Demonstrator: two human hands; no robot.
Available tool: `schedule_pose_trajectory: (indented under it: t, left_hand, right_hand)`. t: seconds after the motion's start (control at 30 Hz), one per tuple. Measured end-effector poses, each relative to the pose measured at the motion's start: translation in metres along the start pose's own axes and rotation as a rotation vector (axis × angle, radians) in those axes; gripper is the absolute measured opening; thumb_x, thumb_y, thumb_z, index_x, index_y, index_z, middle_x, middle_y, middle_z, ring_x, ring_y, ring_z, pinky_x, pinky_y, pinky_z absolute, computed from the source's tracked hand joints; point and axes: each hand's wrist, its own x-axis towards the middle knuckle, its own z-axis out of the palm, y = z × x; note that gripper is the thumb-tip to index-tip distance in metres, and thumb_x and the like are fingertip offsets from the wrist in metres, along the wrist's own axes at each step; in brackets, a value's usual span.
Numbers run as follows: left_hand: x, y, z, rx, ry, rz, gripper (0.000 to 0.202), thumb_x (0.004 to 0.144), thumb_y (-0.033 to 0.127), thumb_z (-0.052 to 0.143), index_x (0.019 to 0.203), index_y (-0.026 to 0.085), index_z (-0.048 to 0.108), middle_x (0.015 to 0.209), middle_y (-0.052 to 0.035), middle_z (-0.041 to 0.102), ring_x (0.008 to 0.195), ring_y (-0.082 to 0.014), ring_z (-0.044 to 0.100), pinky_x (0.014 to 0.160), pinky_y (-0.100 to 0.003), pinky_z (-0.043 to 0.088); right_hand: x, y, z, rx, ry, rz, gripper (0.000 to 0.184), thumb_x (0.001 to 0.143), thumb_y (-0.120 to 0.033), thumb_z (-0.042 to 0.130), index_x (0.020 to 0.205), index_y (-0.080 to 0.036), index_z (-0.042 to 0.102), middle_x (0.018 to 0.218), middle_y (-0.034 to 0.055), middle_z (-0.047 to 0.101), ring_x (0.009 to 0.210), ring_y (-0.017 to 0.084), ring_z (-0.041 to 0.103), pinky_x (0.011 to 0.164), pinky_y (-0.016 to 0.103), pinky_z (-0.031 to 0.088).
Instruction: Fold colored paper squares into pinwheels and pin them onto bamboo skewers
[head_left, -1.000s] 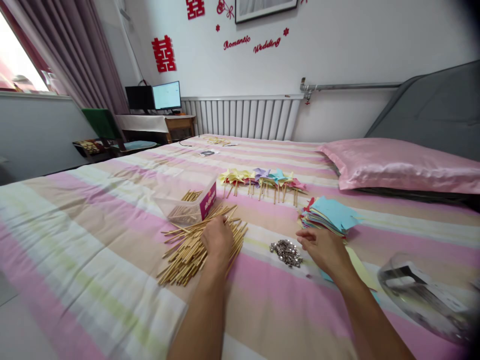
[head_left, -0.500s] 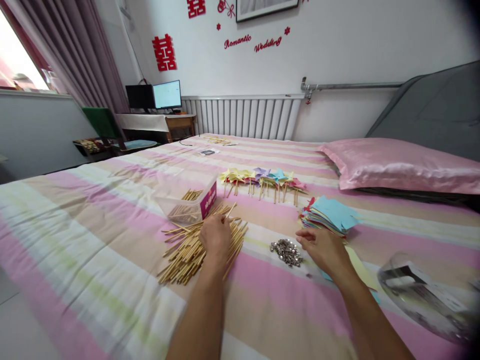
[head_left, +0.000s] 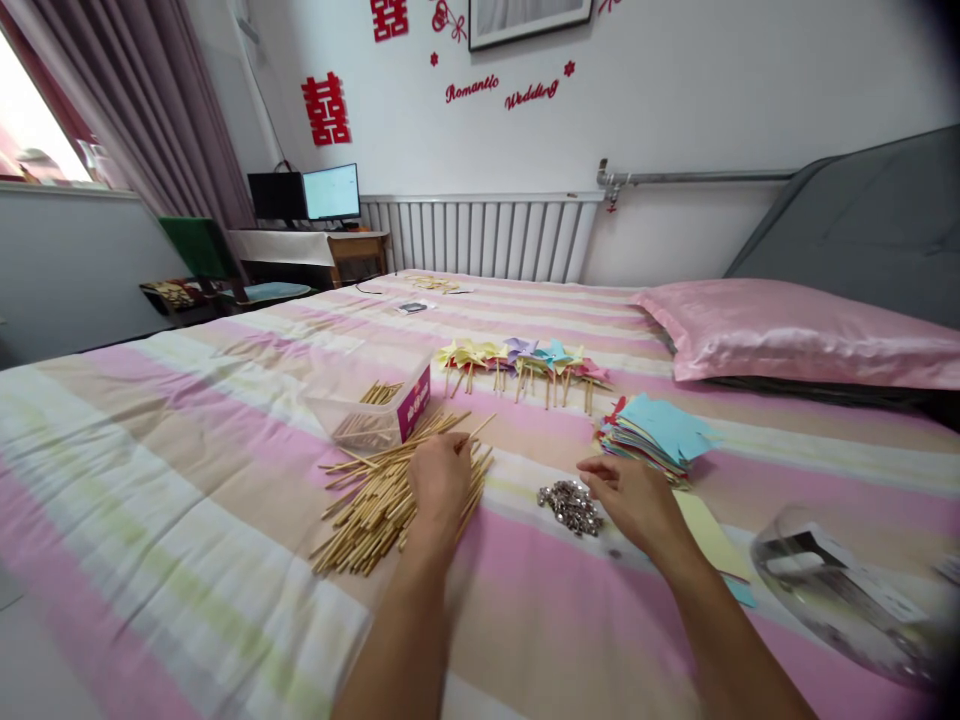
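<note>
My left hand (head_left: 441, 478) is closed in a pinch around a thin wooden stick (head_left: 484, 426), whose end points up and to the right. Below that hand a loose heap of wooden sticks (head_left: 367, 520) is spread on the bed. My right hand (head_left: 626, 498) hovers beside a small pile of shiny metal pins (head_left: 570, 506), its fingers slightly bent and the thumb a little apart from them; I see nothing between them. Close behind the right hand lies a stack of coloured paper pieces (head_left: 664, 428), a blue one on top.
A clear plastic box (head_left: 364, 425) with more sticks stands behind the heap. Finished paper pinwheels (head_left: 517, 358) lie in a row farther back. Yellow paper (head_left: 712, 535) and a clear plastic container (head_left: 832, 590) are at the right, a pink pillow (head_left: 795, 330) beyond.
My left hand has shifted slightly right with the stick, which now leans more to the right. My right hand has moved a little left, toward the left hand.
</note>
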Motion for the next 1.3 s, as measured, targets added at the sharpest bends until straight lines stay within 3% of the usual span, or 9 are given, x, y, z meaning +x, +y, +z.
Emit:
schedule_pose_trajectory:
  t: [0.2,0.33,0.43,0.57,0.7,0.83,0.93,1.17,1.3]
  left_hand:
    - [-0.005,0.004,-0.005,-0.143,-0.13,0.089,0.023,0.08,0.03,0.057,0.095,0.026,0.074,0.091,-0.0066,0.074,0.087,-0.0201,0.065,0.07,-0.024,0.042]
    - [-0.007,0.005,-0.01,-0.291,-0.309,0.295,0.024,0.077,0.028,0.057,0.09,0.02,0.075,0.076,-0.0056,0.072,0.075,-0.0189,0.063,0.063,-0.024,0.041]
    - [-0.01,0.006,-0.012,-0.412,-0.463,0.411,0.025,0.076,0.028,0.055,0.084,0.016,0.076,0.063,-0.0026,0.067,0.061,-0.0152,0.058,0.056,-0.023,0.038]
    - [-0.014,0.009,-0.012,-0.529,-0.578,0.43,0.027,0.078,0.029,0.052,0.072,0.013,0.073,0.059,-0.0023,0.063,0.056,-0.0134,0.056,0.053,-0.022,0.039]
    - [-0.017,0.012,-0.013,-0.564,-0.608,0.421,0.029,0.078,0.031,0.052,0.063,0.013,0.07,0.058,-0.0031,0.063,0.056,-0.0135,0.057,0.053,-0.022,0.04]
    - [-0.017,0.01,-0.018,-0.601,-0.638,0.387,0.029,0.078,0.032,0.052,0.076,0.013,0.074,0.064,-0.0043,0.067,0.056,-0.0137,0.058,0.054,-0.023,0.043]
    - [-0.011,0.003,-0.022,-0.595,-0.559,0.343,0.03,0.078,0.034,0.052,0.082,0.015,0.075,0.072,-0.0058,0.071,0.058,-0.0145,0.06,0.055,-0.024,0.045]
    - [0.013,-0.018,-0.006,-0.127,-0.063,0.119,0.032,0.08,0.031,0.052,0.102,0.018,0.072,0.09,-0.0118,0.073,0.086,-0.0262,0.066,0.077,-0.035,0.047]
    - [0.014,-0.013,-0.003,-0.115,0.048,0.16,0.043,0.077,0.032,0.058,0.116,0.014,0.064,0.112,-0.0155,0.067,0.105,-0.0292,0.061,0.09,-0.039,0.044]
  right_hand:
    - [-0.008,-0.025,0.015,0.405,-0.079,-0.015,0.037,0.08,-0.029,0.049,0.114,-0.019,0.06,0.089,0.0056,0.07,0.066,0.016,0.069,0.063,0.027,0.05]
    - [-0.014,-0.04,0.023,0.729,-0.128,0.077,0.053,0.08,-0.042,0.055,0.126,-0.019,0.049,0.096,0.0081,0.069,0.065,0.015,0.067,0.053,0.023,0.046]
    - [-0.015,-0.045,0.027,0.896,-0.119,0.15,0.048,0.073,-0.046,0.064,0.111,-0.016,0.059,0.079,0.0042,0.068,0.058,0.011,0.062,0.051,0.02,0.045]
    - [-0.016,-0.047,0.028,1.063,-0.104,0.182,0.035,0.065,-0.042,0.074,0.084,-0.014,0.065,0.068,0.0002,0.063,0.056,0.007,0.057,0.051,0.016,0.043]
    - [-0.02,-0.051,0.027,1.133,-0.107,0.195,0.036,0.062,-0.041,0.077,0.08,-0.014,0.062,0.07,0.0002,0.064,0.055,0.006,0.056,0.049,0.015,0.042]
    - [-0.02,-0.053,0.024,1.15,-0.06,0.196,0.037,0.061,-0.044,0.077,0.073,-0.014,0.06,0.067,0.0,0.063,0.054,0.006,0.056,0.048,0.014,0.043]
    - [-0.015,-0.05,0.019,1.168,0.026,0.232,0.04,0.057,-0.046,0.079,0.072,-0.015,0.058,0.066,-0.0012,0.063,0.052,0.006,0.056,0.046,0.013,0.042]
    - [-0.005,-0.032,0.013,1.112,0.077,0.228,0.037,0.058,-0.045,0.077,0.072,-0.015,0.059,0.067,-0.0006,0.063,0.051,0.006,0.056,0.044,0.014,0.04]
    - [-0.004,-0.03,0.013,1.005,0.062,0.21,0.035,0.062,-0.045,0.073,0.071,-0.015,0.058,0.067,0.0001,0.063,0.051,0.007,0.055,0.043,0.015,0.037]
